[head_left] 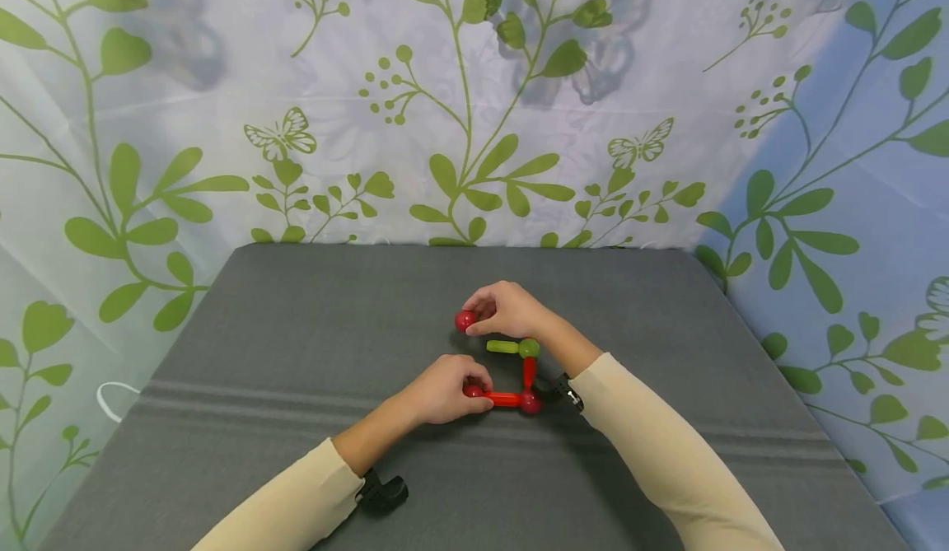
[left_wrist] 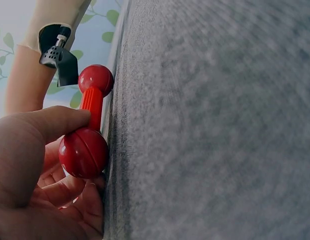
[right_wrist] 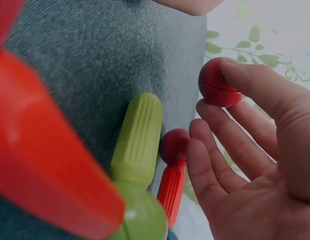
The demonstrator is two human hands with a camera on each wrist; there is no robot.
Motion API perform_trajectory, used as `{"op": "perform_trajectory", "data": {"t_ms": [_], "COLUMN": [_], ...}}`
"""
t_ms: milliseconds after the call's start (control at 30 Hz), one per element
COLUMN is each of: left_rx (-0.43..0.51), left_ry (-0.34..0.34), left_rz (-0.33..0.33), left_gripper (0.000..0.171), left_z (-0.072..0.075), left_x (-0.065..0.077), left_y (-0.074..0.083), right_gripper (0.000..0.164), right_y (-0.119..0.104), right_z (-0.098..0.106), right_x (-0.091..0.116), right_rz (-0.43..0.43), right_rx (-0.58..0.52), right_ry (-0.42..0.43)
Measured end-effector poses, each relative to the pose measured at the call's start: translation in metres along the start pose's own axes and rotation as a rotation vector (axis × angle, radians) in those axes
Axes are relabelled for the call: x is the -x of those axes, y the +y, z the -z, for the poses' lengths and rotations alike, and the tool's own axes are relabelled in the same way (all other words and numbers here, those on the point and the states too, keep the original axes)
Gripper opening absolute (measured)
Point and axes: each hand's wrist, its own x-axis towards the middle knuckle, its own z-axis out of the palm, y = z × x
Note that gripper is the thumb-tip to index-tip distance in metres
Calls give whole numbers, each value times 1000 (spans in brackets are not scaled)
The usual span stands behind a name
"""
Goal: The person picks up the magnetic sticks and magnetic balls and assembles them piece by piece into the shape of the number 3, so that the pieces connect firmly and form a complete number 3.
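Observation:
In the head view my left hand (head_left: 450, 389) grips a red ball (left_wrist: 84, 153) at one end of a smooth-ended red stick (head_left: 506, 399). Its thumb lies against the joint in the left wrist view. The stick runs to a red corner ball (head_left: 530, 403). From there another red stick (head_left: 529, 372) leads to a green ball (head_left: 529, 348), which bears a yellow-green stick (head_left: 502, 346) with a free end. My right hand (head_left: 510, 310) pinches a loose red ball (right_wrist: 219, 84) between thumb and fingers, beyond that free end.
The right wrist view also shows a red ball (right_wrist: 175, 146) on a ribbed red stick (right_wrist: 172, 192), and a sliver of blue below; the head view hides them. Grey cloth (head_left: 334, 312) covers the table. A leaf-patterned curtain (head_left: 356, 164) hangs behind it.

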Motion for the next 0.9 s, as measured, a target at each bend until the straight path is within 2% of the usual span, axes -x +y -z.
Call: {"op": "perform_trajectory", "data": {"t_ms": [433, 900], "left_rx": [-10, -13], "left_ry": [3, 12], "left_rz": [-4, -19], "left_gripper": [6, 5], "left_z": [-1, -1], "left_x": [0, 0], "left_y": [-2, -1], "right_gripper": [31, 29], "right_y": [8, 13], "right_z": [0, -7], "right_x": [16, 19], "right_rz": [-1, -18], "right_rx": [70, 80], "right_ry": [-57, -76]}}
